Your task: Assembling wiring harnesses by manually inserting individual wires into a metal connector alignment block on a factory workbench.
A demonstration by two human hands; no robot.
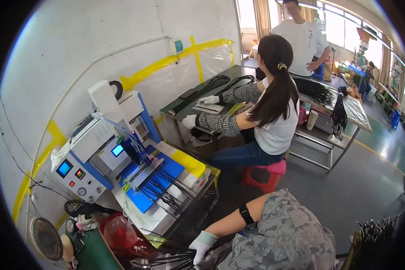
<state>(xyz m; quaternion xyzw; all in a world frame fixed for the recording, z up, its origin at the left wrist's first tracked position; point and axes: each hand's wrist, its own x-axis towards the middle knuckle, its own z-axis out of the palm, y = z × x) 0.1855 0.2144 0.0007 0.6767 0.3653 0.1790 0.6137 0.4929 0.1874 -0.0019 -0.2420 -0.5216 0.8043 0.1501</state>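
At the lower edge my right hand (202, 246), in a white glove, is closed around a bundle of thin black cables (181, 259). The cables run leftward from it, low over my lap. Only a small white patch (168, 260) shows among them; it may be part of my left hand, but its fingers are hidden. Beyond, a benchtop machine (117, 155) with lit screens stands against the wall. Several black cables (164, 191) lie side by side in a metal fixture (146, 174) on its blue plate (141, 204).
A co-worker (274, 117) on a red stool (265, 175) works at a dark table (184, 105). Another person (297, 40) stands behind. At lower left are a small fan (46, 238) and a red bag (126, 236). Cable bundles (339, 112) hang from a metal table at right.
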